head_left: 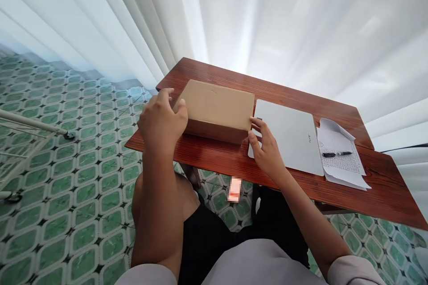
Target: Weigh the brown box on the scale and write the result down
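We sit at a reddish wooden table [384,196] set against white curtains [267,18], both hands on a closed brown cardboard box [217,104] that rests flat on the table's left end. Our left hand [162,122] is curled over the box's left edge, thumb on the top face and fingers wrapped round the corner, gripping it. Our right hand [265,149] meets the box's right near corner with fingertips only, the fingers spread and not closed around anything, the palm lying over the tabletop. Just beside the box on its right, edges close or touching, lies a shut silver laptop [290,136], and our right hand partly overlaps its near left corner. Beyond the laptop, a small stack of printed white papers [344,167] sits with one corner curled up, a black pen [336,154] lying across it. Below the table edge we see our own knees in dark trousers and a green-and-white tiled floor [83,187]. At far left, white metal tubes of a wheeled rack [36,125] stand on the tiles.
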A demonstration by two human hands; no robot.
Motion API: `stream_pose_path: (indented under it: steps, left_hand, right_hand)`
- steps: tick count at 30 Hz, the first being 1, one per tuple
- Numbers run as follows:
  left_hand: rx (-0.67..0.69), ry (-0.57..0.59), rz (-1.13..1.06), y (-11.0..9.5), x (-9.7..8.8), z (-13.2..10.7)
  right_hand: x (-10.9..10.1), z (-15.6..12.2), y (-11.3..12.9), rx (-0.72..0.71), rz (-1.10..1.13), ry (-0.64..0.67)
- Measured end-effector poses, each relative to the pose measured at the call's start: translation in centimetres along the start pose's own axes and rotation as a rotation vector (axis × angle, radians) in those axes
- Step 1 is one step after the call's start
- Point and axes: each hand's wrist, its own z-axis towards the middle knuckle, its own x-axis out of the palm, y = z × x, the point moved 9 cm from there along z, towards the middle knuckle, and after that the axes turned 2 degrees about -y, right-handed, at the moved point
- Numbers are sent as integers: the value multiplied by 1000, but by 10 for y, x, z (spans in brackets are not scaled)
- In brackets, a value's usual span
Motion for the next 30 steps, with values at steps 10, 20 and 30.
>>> stream_pose_path:
  steps: [10,20,30]
  left_hand:
    - [-24,113,123,10,10,-1]
    - [15,237,150,5,19,-7]
    - [33,191,174,0,20,-9]
  right_hand:
    - [17,8,-8,107,-52,12]
    - [19,8,-1,96,-61,-22]
    - [20,11,-4,115,-60,-63]
